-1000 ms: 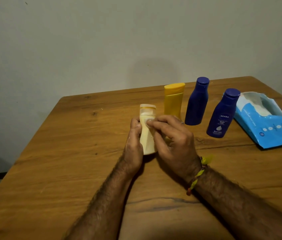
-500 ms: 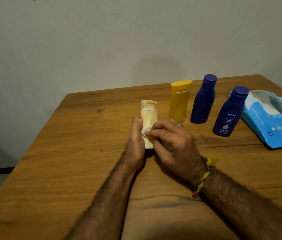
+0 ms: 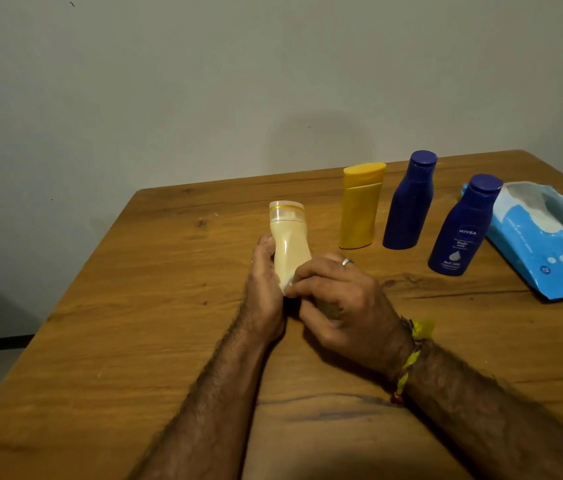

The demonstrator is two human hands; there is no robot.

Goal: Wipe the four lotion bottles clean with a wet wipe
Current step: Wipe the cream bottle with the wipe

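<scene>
We are on the first bottle — left hand (image 3: 261,289) grips the cream bottle (image 3: 288,244) mid-surface; right-hand fingers (image 3: 311,277) pinch the wet wipe (image 3: 286,285) against its base. Judged next: yellow bottle (image 3: 359,211) — toward the far edge.

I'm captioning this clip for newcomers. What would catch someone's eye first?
Both hands at the table's centre: the left hand grips a cream bottle while the right hand presses a wipe low on it. Behind stand a yellow bottle and two blue ones.
</scene>
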